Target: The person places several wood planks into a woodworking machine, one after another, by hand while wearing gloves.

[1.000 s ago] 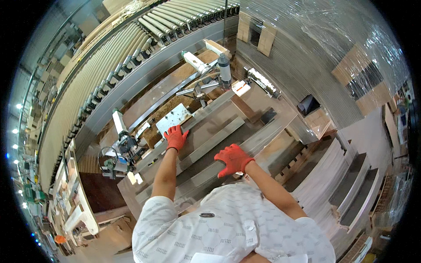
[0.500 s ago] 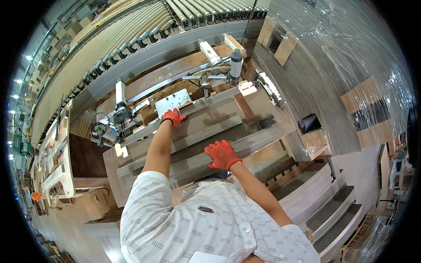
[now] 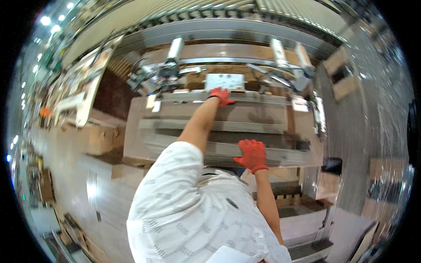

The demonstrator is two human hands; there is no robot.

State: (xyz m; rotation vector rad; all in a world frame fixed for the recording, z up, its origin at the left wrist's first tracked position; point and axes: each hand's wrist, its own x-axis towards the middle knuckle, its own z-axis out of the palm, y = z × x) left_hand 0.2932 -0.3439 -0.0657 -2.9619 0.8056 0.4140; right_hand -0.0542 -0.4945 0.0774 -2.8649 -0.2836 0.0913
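Room: workshop hall with a long roller conveyor point(image 3: 184, 13) curving across the top, ceiling lights at the left rim, and plastic-wrapped stacks point(image 3: 377, 96) on the right.
Surface: broad work table point(image 3: 136, 131) carrying long pale panels point(image 3: 210, 126) laid side by side in stepped rows, with dark gaps between them.
Machine: metal clamp-and-cylinder rig point(image 3: 169, 70) runs along the table's far edge, with a small white plate point(image 3: 224, 81) behind it.
Left hand: left hand point(image 3: 221, 95) in an orange glove, arm stretched out, fingers curled down on the far panel's edge.
Right hand: right hand point(image 3: 251, 154) in an orange glove, fingers spread, lying flat on the nearest panel point(image 3: 280, 155).
Floor: pale boards, with stacked material point(image 3: 302, 223) low at right.
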